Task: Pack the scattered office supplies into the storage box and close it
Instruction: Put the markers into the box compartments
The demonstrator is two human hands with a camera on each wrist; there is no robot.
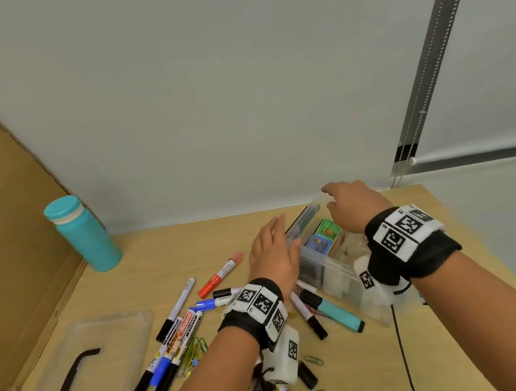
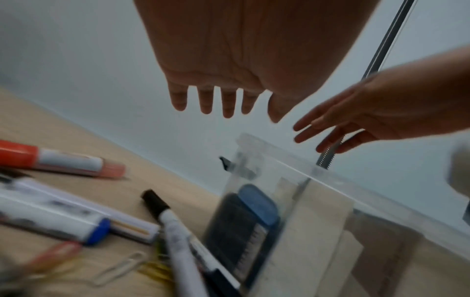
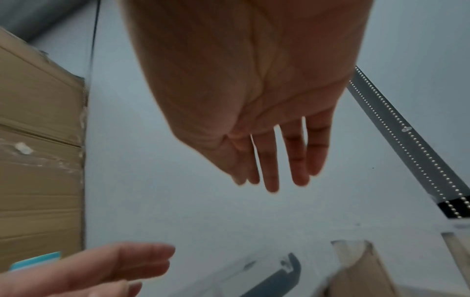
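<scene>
Fingers of both hands are straight and spread, holding nothing: the left hand hovers beside the clear storage box, the right hand above its far rim. Nearer, markers and paper clips lie scattered on the wooden table, the transparent lid at left. Farther back stands a teal bottle.

Marker labels smeared by blur — storage box partly behind the right hand.
</scene>
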